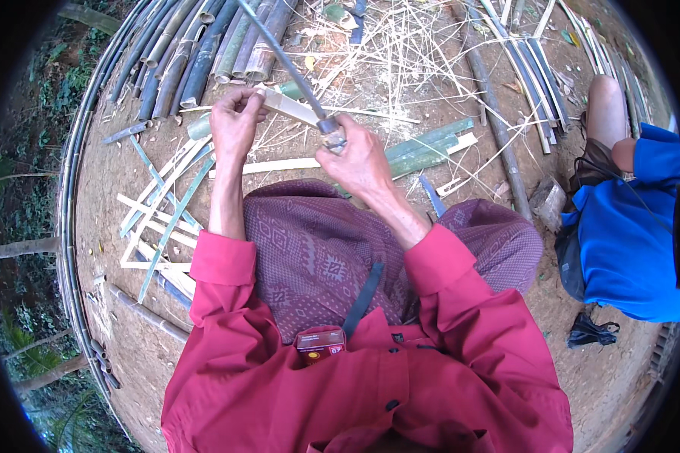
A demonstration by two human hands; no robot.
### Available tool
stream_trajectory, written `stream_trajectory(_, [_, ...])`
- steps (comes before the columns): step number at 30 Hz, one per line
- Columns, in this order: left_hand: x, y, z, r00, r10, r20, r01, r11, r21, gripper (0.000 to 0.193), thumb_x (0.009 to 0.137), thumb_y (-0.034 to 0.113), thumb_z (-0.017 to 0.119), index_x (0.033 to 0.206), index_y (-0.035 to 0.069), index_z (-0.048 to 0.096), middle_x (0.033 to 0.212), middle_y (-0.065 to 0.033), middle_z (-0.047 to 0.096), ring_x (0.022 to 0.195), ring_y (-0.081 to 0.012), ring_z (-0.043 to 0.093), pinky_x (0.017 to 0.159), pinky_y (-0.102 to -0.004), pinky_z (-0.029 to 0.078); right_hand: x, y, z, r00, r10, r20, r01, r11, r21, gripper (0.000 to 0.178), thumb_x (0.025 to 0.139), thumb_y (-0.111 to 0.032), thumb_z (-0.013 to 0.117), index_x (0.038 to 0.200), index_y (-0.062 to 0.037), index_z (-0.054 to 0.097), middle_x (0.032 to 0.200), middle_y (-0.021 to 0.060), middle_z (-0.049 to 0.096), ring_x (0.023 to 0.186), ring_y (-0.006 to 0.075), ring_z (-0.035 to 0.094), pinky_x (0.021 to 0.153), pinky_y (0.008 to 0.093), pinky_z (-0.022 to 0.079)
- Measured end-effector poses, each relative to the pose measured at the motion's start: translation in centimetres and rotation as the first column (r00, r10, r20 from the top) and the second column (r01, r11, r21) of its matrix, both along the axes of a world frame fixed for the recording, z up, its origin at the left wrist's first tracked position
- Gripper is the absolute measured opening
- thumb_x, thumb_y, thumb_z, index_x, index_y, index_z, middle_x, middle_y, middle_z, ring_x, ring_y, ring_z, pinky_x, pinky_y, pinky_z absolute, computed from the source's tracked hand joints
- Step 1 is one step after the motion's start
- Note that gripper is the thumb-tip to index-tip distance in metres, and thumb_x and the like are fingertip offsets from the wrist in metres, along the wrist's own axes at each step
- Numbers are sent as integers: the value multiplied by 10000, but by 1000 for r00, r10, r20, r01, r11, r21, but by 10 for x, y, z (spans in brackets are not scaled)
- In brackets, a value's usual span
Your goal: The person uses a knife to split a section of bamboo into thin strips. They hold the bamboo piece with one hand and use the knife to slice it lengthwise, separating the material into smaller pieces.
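My left hand (234, 121) is closed, pinching one end of a pale split bamboo strip (290, 108). The strip slants down toward my right hand (359, 160), which is wrapped round the handle of a long knife (293, 69). From its metal collar the narrow blade points up and away to the left. Near the collar, the strip's other end meets the blade; whether the edge bites into it I cannot tell. Just beyond my lap, green split bamboo pieces (423, 153) lie on the ground to the right of my right hand.
Cut bamboo poles (204, 57) lie at the far left. Thin shavings (400, 57) litter the ground ahead. Crossed bamboo strips (159, 204) lie left of my lap. On the right, a person in blue (619, 226) sits beyond a long pole (495, 113), near a black plastic bag (591, 331).
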State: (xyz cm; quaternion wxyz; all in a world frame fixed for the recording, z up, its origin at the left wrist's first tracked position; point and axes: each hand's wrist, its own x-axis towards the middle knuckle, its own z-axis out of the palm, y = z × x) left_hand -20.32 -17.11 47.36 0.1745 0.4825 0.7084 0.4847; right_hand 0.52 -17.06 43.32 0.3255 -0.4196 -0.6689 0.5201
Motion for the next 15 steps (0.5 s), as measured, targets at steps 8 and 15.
stream_trajectory(8, [24, -3, 7, 990, 59, -125, -58, 998, 12, 173, 823, 123, 642, 899, -29, 675, 702, -88, 686, 650, -124, 670, 602, -244, 522, -13, -4, 5, 1000, -15, 19, 11, 981, 191, 403, 702, -189, 635, 1064, -18, 591, 546, 83, 560, 496, 187, 574, 534, 343, 465])
stream_trajectory(15, [33, 6, 6, 987, 88, -135, -86, 996, 25, 147, 820, 111, 637, 848, -30, 664, 668, -84, 676, 638, -117, 661, 592, -251, 512, -8, -1, -3, 1000, -9, 21, 4, 972, 236, 417, 695, -172, 675, 1022, 53, 545, 619, 160, 603, 584, 320, 635, 598, 421, 515])
